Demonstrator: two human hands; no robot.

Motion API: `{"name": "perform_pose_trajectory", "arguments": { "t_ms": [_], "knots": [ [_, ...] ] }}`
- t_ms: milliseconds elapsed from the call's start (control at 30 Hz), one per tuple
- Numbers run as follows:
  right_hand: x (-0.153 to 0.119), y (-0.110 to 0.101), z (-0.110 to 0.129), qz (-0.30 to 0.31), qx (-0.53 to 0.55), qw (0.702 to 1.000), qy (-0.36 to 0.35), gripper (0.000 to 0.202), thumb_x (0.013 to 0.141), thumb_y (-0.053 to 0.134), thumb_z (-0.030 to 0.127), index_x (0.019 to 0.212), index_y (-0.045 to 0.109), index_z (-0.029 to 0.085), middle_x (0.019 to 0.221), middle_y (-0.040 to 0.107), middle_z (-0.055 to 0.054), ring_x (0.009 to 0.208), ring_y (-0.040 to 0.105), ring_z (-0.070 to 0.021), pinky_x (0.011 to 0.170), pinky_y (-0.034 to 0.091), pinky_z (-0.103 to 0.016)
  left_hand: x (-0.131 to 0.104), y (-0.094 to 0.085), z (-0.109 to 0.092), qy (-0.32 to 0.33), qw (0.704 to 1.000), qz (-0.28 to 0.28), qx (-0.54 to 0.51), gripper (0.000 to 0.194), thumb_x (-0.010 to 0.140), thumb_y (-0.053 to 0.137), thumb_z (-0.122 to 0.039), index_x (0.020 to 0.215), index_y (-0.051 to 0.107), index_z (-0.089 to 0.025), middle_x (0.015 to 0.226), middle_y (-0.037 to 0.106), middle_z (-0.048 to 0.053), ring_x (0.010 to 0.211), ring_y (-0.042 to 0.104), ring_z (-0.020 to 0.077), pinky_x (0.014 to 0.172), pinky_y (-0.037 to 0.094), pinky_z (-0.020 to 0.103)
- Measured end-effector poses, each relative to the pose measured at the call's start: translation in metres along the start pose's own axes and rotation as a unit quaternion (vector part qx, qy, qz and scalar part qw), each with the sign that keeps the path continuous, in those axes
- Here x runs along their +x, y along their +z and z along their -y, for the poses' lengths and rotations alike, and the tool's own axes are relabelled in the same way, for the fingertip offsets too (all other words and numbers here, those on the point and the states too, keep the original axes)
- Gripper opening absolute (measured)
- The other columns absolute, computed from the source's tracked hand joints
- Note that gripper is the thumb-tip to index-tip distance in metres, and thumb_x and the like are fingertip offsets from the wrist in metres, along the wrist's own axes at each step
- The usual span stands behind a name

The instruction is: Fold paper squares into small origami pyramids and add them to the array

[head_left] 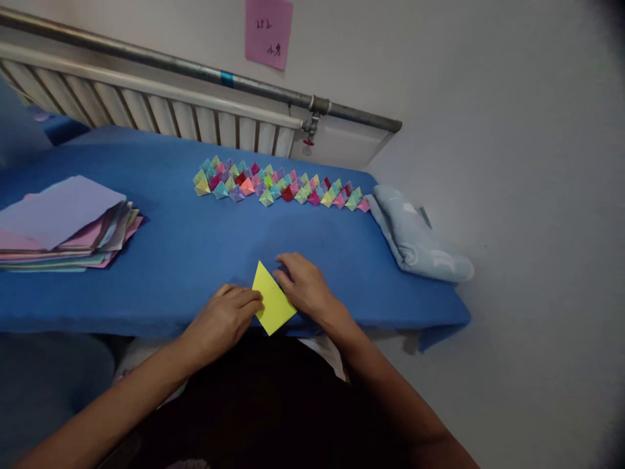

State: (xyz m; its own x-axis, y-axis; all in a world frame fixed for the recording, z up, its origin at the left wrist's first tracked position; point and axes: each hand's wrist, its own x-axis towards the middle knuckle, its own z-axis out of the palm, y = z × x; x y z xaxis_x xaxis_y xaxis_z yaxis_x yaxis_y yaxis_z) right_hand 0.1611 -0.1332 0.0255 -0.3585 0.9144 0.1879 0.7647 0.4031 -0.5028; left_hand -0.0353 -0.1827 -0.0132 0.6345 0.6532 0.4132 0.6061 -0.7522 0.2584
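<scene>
A yellow paper (274,303), folded into a pointed four-sided shape, lies at the front edge of the blue cloth. Its left side is under the fingertips of my left hand (228,314), whose fingers are pressed together on it. My right hand (303,284) is at the paper's right side, with thumb and forefinger apart and nothing seen between them; its lower edge is against the paper's right corner. Farther back, several small folded paper pieces (287,193) in many colours stand in close rows.
A stack of coloured paper sheets (63,218) lies at the left. At the right end of the blue-covered table (195,260) is a folded light blue cloth (415,238). Behind the table are a radiator (185,120), a metal pipe (161,60) and a pink note (268,32) on the wall.
</scene>
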Motion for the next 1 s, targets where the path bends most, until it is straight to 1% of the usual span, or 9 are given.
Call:
{"name": "perform_pose_trajectory", "arguments": {
  "t_ms": [33, 67, 167, 233, 300, 400, 500, 833, 1000],
  "knots": [
    [-0.011, -0.004, -0.001, -0.019, 0.01, 1.0, -0.019, 0.02, 0.088, 0.05, 0.016, 0.102, 0.065, 0.018, 0.097, 0.068, -0.007, 0.087, 0.06, -0.0182, 0.078, 0.042, -0.03, -0.001, -0.001, 0.0, 0.004, 1.0, 0.004, 0.002, 0.025, 0.093, 0.043, -0.009, 0.105, 0.063, -0.017, 0.109, 0.07, 0.008, 0.098, 0.064, 0.0199, 0.084, 0.041, 0.036],
    [-0.022, -0.006, -0.003, -0.015, 0.03, 0.998, -0.045, 0.02, 0.089, 0.05, 0.015, 0.1, 0.065, 0.018, 0.097, 0.068, -0.006, 0.088, 0.06, -0.0176, 0.08, 0.042, -0.03, -0.002, -0.002, -0.001, 0.008, 1.0, 0.009, 0.003, 0.025, 0.092, 0.045, -0.01, 0.107, 0.062, -0.018, 0.111, 0.07, 0.008, 0.1, 0.064, 0.0203, 0.087, 0.04, 0.037],
    [-0.057, -0.004, -0.007, 0.04, 0.032, 0.992, -0.114, 0.024, 0.081, 0.061, 0.018, 0.104, 0.065, 0.021, 0.107, 0.069, -0.004, 0.099, 0.058, -0.0203, 0.088, 0.039, -0.034, -0.004, -0.003, -0.003, 0.01, 1.0, 0.018, 0.019, 0.023, 0.091, 0.052, -0.018, 0.113, 0.06, -0.018, 0.116, 0.068, 0.009, 0.103, 0.063, 0.0221, 0.093, 0.036, 0.041],
    [-0.073, 0.004, -0.011, 0.046, 0.001, 0.991, -0.126, 0.032, 0.079, 0.067, 0.019, 0.11, 0.064, 0.021, 0.115, 0.068, -0.006, 0.105, 0.055, -0.0235, 0.089, 0.036, -0.038, -0.004, -0.002, -0.004, 0.008, 0.999, 0.014, 0.033, 0.023, 0.092, 0.053, -0.022, 0.114, 0.059, -0.019, 0.116, 0.069, 0.009, 0.103, 0.063, 0.0227, 0.094, 0.036, 0.041],
    [-0.082, 0.012, -0.015, 0.025, -0.016, 0.993, -0.116, 0.03, 0.082, 0.066, 0.02, 0.112, 0.064, 0.021, 0.118, 0.067, -0.007, 0.107, 0.055, -0.0242, 0.089, 0.035, -0.039, -0.004, -0.001, -0.004, 0.008, 0.999, 0.002, 0.043, 0.021, 0.093, 0.052, -0.022, 0.112, 0.06, -0.019, 0.114, 0.069, 0.009, 0.102, 0.064, 0.0221, 0.092, 0.036, 0.04],
    [-0.087, 0.02, -0.022, -0.019, -0.014, 0.996, -0.091, 0.019, 0.09, 0.058, 0.02, 0.108, 0.065, 0.021, 0.112, 0.069, -0.006, 0.102, 0.056, -0.022, 0.087, 0.035, -0.038, -0.003, 0.0, -0.004, 0.016, 0.999, -0.014, 0.043, 0.017, 0.094, 0.051, -0.019, 0.106, 0.062, -0.019, 0.111, 0.071, 0.008, 0.099, 0.065, 0.0207, 0.091, 0.036, 0.039],
    [-0.087, 0.022, -0.027, -0.047, -0.01, 0.996, -0.075, 0.017, 0.093, 0.053, 0.018, 0.103, 0.066, 0.021, 0.107, 0.071, -0.005, 0.098, 0.057, -0.021, 0.085, 0.035, -0.037, -0.002, 0.0, -0.002, 0.017, 0.999, -0.024, 0.038, 0.016, 0.095, 0.049, -0.019, 0.103, 0.063, -0.019, 0.106, 0.072, 0.006, 0.095, 0.066, 0.0192, 0.09, 0.036, 0.038],
    [-0.088, 0.027, -0.025, -0.1, 0.03, 0.994, -0.024, 0.011, 0.091, 0.057, 0.018, 0.092, 0.067, 0.021, 0.103, 0.07, -0.005, 0.097, 0.058, -0.0191, 0.086, 0.036, -0.035, 0.0, 0.006, 0.002, -0.034, 0.998, -0.039, 0.024, 0.02, 0.097, 0.047, -0.025, 0.099, 0.066, -0.019, 0.106, 0.073, 0.006, 0.089, 0.066, 0.0192, 0.082, 0.04, 0.036],
    [-0.086, 0.026, -0.021, -0.104, 0.038, 0.994, 0.011, 0.012, 0.092, 0.055, 0.019, 0.088, 0.065, 0.021, 0.107, 0.068, -0.006, 0.1, 0.057, -0.02, 0.087, 0.036, -0.036, 0.003, 0.007, 0.002, -0.077, 0.996, -0.03, 0.02, 0.024, 0.098, 0.044, -0.03, 0.097, 0.066, -0.02, 0.105, 0.072, 0.006, 0.095, 0.065, 0.021, 0.083, 0.042, 0.037]
  ]
}}
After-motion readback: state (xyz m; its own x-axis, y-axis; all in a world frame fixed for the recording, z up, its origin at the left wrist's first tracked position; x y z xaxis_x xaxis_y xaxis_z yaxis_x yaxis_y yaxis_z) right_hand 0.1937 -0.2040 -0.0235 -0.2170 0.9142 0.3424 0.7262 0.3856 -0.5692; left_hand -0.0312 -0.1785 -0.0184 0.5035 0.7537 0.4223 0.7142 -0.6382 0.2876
